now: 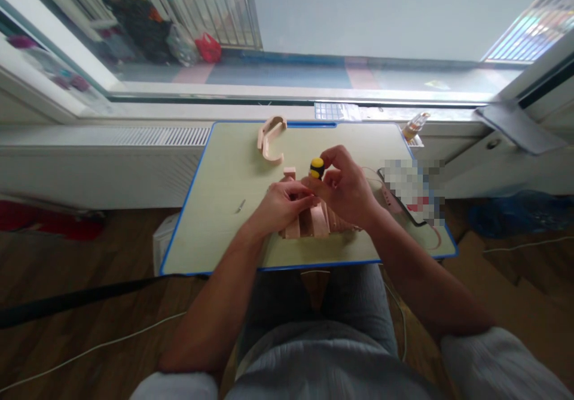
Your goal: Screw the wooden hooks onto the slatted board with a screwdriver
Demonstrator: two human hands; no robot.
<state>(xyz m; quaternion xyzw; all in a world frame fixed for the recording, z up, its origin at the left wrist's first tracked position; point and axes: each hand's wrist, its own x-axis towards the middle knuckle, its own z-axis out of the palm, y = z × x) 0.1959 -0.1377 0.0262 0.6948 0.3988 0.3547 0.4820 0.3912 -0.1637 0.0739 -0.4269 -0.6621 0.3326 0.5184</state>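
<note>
A stubby screwdriver with a yellow and black handle stands upright over a wooden assembly. My right hand is closed around its handle, thumb and fingers on either side. My left hand rests at the left of the assembly, its fingers pinched together close below the screwdriver; what they hold is hidden. The screwdriver's tip is also covered by my fingers. A small wooden block shows just beyond my left hand. The assembly has pale strips across it and lies near the table's front edge.
A curved wooden piece lies at the back of the blue-edged table. A small metal bit is on the left. At right are a dark-edged, blurred-out flat object and a pink strap. A bottle stands by the sill.
</note>
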